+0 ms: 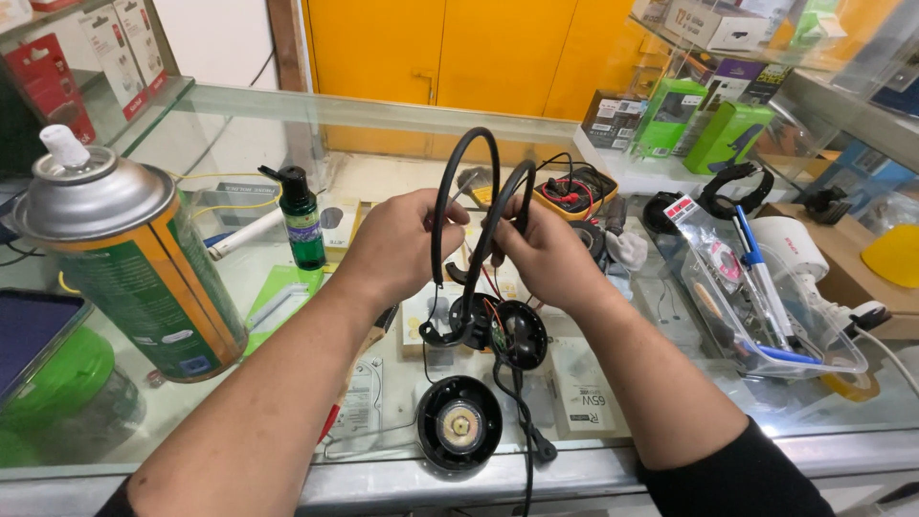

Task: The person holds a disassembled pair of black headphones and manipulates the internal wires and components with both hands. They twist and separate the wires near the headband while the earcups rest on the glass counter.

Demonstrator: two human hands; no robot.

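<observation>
Head view: headset (466, 182) clear above counter edge (593, 464).

A large green and orange spray can (120, 258) with a white nozzle is seen at the left on the glass counter (670, 402). A small green bottle (302, 220) with a black pump top is stood behind it. Green boxes (704, 129) are stacked at the far right, near a clear plastic bag (766, 297) of tools.
</observation>
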